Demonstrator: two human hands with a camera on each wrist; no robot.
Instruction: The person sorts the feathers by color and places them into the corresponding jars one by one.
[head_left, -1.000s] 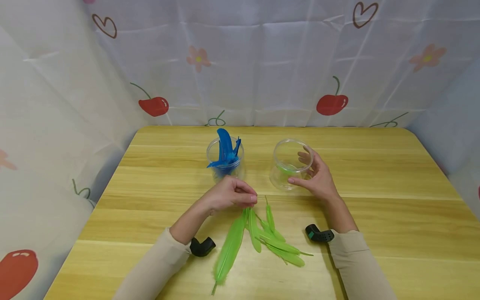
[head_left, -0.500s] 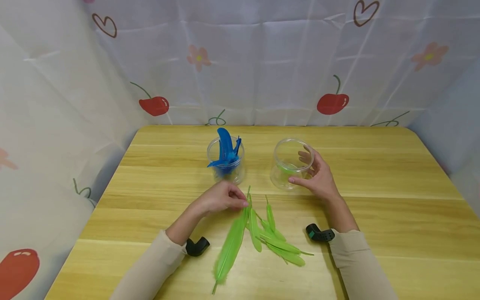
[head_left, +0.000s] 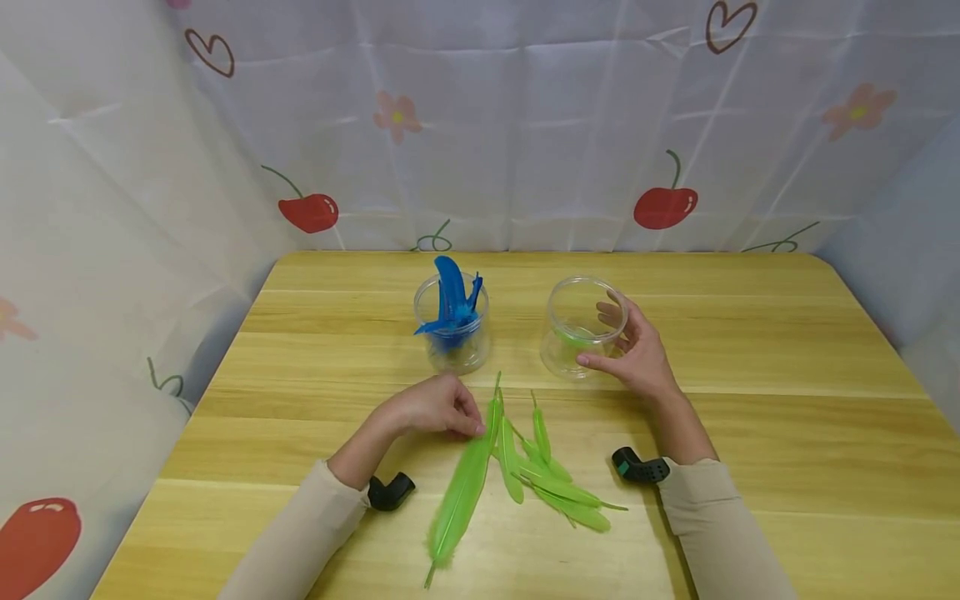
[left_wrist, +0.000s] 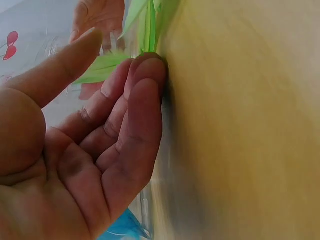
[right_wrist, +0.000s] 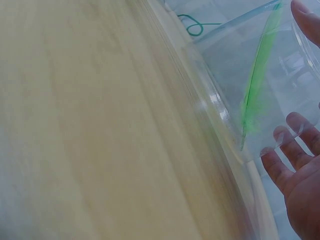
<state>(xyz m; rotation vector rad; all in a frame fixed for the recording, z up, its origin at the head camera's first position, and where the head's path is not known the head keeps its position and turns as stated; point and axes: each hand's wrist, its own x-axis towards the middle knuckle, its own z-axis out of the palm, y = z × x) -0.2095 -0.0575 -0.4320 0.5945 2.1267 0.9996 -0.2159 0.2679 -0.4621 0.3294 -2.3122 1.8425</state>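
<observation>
My left hand (head_left: 438, 408) is at the long green feather (head_left: 461, 492), which lies on the table. In the left wrist view the thumb stands apart from the bent fingers (left_wrist: 145, 107), whose tips touch the tabletop beside green feathers (left_wrist: 150, 30). With thumb and fingers on either side, my right hand (head_left: 637, 354) holds a clear jar (head_left: 551, 350) upright on the table. A single green feather (right_wrist: 257, 75) leans inside that jar in the right wrist view. Several smaller green feathers (head_left: 562, 492) lie loosely between the two arms.
To the left of the held jar, a second clear jar (head_left: 480, 354) holds blue feathers (head_left: 452, 300) that stick out over its rim. A printed curtain (head_left: 510, 125) hangs behind the wooden table (head_left: 787, 375). Black wrist devices (head_left: 637, 467) sit by both sleeves.
My left hand has drawn back toward the left and nearer me, along the long green feather, which stays in place. The right hand and the jar have not moved.
</observation>
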